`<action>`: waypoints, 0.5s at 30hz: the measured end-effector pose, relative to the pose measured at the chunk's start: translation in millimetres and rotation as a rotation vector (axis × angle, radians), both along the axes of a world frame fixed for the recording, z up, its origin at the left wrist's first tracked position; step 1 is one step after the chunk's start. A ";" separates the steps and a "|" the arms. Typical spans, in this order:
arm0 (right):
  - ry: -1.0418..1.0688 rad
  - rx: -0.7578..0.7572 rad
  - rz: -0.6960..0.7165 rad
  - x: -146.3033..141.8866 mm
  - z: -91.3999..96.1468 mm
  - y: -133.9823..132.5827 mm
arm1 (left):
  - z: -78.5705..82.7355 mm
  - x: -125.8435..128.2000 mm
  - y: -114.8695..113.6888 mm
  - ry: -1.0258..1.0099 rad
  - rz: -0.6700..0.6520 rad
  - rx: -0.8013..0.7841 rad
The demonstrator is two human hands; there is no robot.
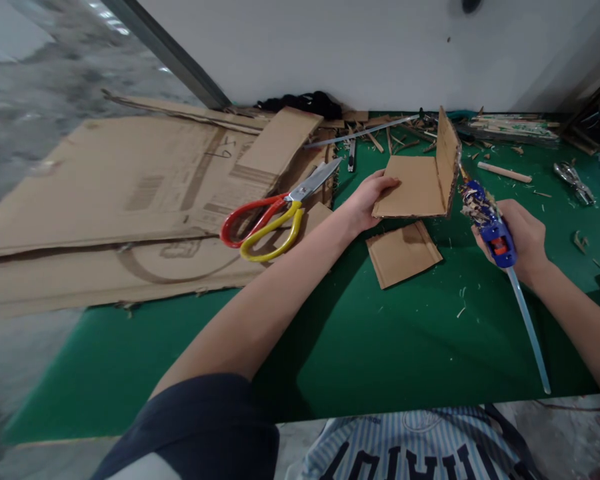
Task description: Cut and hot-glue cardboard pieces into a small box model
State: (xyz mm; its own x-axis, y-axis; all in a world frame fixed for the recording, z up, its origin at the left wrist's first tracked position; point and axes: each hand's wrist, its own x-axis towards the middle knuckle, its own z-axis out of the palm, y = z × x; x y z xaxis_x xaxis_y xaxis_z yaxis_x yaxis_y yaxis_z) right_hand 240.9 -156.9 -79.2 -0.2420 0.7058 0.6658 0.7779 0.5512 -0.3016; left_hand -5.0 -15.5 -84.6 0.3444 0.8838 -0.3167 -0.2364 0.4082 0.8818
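My left hand (367, 199) grips the near left edge of an L-shaped cardboard piece (420, 183), a flat panel with an upright panel at its right side. My right hand (523, 240) is closed round a blue glue gun (487, 220) crusted with scraps. The gun's nozzle touches the upright panel's lower right edge, and a clear glue stick (527, 327) sticks out of its back toward me. A smaller flat cardboard square (403, 253) lies on the green mat (380, 347) just below the held piece.
Large scissors (280, 210) with red and yellow handles rest on big flattened cardboard sheets (105, 200) at the left. Cardboard offcuts, a metal ruler (360, 131), a wooden dowel (505, 173) and pliers (575, 181) lie along the back near the wall.
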 end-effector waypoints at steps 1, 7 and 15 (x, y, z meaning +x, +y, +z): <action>-0.027 0.026 0.010 -1.0 1.2 0.4 | -0.5 -0.3 0.8 -0.003 0.007 -0.015; -0.137 0.053 0.043 -0.2 0.4 3.0 | -2.1 -3.4 5.0 -0.035 0.041 -0.105; -0.157 0.011 0.030 1.5 -4.0 4.3 | -7.3 -7.6 8.0 -0.048 0.026 -0.113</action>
State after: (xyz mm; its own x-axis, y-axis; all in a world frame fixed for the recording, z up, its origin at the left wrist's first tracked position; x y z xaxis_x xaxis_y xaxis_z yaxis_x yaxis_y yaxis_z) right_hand 242.4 -152.5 -83.2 -0.3650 0.6892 0.6259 0.7981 0.5778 -0.1708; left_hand -12.6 -7.5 -91.9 0.3387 0.8525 -0.3982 -0.2891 0.4971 0.8181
